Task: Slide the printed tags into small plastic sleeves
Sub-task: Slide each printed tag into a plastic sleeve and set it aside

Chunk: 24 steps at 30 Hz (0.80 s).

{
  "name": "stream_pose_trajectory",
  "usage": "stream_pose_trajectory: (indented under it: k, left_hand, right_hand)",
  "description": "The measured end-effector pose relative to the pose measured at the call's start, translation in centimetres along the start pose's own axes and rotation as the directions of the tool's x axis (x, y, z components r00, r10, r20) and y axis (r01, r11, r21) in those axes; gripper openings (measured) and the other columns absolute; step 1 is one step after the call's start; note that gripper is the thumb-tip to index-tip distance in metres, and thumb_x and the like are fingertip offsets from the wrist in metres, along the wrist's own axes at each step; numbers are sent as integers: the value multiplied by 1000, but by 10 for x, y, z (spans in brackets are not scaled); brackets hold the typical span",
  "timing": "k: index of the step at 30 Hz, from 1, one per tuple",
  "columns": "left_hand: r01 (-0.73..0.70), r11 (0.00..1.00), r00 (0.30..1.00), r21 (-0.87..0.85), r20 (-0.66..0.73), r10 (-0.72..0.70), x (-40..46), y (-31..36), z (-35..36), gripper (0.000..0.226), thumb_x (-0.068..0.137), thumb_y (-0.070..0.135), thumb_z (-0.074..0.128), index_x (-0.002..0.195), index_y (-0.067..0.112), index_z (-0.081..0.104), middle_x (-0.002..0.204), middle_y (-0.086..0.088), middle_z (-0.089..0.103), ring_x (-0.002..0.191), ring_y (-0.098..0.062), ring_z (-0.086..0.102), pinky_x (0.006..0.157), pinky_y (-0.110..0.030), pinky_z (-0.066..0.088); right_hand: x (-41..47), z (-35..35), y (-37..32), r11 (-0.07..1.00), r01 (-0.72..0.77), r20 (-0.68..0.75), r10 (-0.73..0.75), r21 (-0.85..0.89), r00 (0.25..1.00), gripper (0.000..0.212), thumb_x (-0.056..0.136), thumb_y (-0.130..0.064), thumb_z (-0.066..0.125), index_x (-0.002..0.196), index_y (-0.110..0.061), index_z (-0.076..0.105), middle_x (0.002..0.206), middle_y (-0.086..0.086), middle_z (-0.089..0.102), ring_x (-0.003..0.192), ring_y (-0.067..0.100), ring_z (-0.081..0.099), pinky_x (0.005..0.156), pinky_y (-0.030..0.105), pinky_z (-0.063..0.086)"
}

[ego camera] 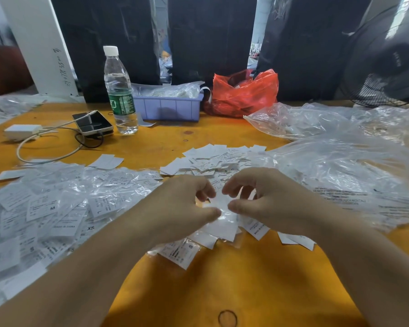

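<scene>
Clear plastic sleeve (pixel 222 210) sits pinched between the left hand (pixel 184 206) and right hand (pixel 265 199), above loose tags (pixel 213 159) on the orange table (pixel 222 279).

1. There is one view only, from a wide-angle camera worn on the person's head, so no second view shares any part of the scene.
2. It looks forward and down across an orange table (pixel 156 142), with both forearms entering from the bottom corners.
3. It sits close: the left hand (pixel 184 206) and right hand (pixel 267 204) meet near the frame's centre and fill much of its lower half.
4. The far edge of the table lies in the upper third, where a water bottle (pixel 119 90) and a fan (pixel 387 62) stand.
5. The wide lens bends straight lines near the edges.
</scene>
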<state>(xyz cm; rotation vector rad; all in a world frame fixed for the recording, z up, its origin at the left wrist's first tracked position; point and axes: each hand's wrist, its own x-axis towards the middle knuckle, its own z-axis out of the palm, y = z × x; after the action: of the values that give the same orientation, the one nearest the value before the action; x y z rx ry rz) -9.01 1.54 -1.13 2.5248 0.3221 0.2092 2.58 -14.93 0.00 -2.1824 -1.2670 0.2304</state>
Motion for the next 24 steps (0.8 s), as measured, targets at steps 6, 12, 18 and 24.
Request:
stream_pose_trajectory:
  k: [6,12,18,24]
  left_hand:
    - [-97,963,987,251,152,60,-2,6,13,60,76,61,65,130,38,52,123,15,45,115,-7,41,95,-31,42]
    - [-89,965,987,247,154,51,-2,5,14,59,75,64,64,127,40,51,127,16,41,120,-8,34,98,-31,39]
    - [-90,969,988,231,142,58,-2,5,16,50,77,61,63,121,41,51,117,15,42,116,-8,36,95,-31,40]
    - [-107,977,991,186,98,90,-1,9,17,25,79,56,65,93,43,48,98,17,43,97,-7,41,77,-27,39]
  right_hand:
    - [0,0,-2,977,-64,144,95,-206,985,32,76,-37,76,105,-28,67,96,-12,57,84,3,56,74,26,50]
    - [-1,0,-6,972,-122,184,160,-202,970,20,73,-33,79,90,-29,68,85,-11,62,75,2,58,61,22,46]
    - [-1,1,-8,970,-109,207,155,-216,966,3,80,-26,71,78,-26,68,75,-4,67,66,5,61,61,28,50]
    - [0,1,-6,990,-86,166,103,-107,981,18,79,-13,70,82,-28,61,75,-9,63,63,3,57,59,23,48]
